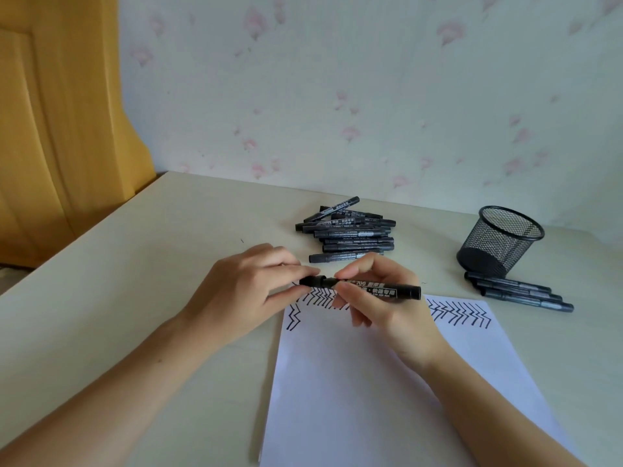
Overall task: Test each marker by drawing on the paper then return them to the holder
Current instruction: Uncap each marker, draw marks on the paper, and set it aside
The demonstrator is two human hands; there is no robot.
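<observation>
**Marker test: status at mid-sequence**

At centre frame, above the top edge of the paper [387, 382], both hands hold one marker [371, 287] level. Reading from the left: the left hand [242, 291] pinches the cap end between thumb and fingers [303, 272]; whether the cap is being seated or drawn off cannot be told. The right hand [381, 298] pinches the barrel just right of the cap, thumb and forefinger closed on it, remaining fingers curled beneath.

Upper centre, on the desk [151, 264], lies a pile of markers [347, 230], judged to be the untested stock. A row of zigzag strokes [462, 313] runs along the top of the paper, partly hidden by the hands, indicating that a number of tests are complete.

At right of frame, the mesh holder [499, 242] stands slightly tilted and appears to hold nothing. Four markers [519, 293] lie on the desk just in front of it, probably tested.

Judgement: testing is partly done; the pile remains, and no marker has yet been returned to the holder.
</observation>
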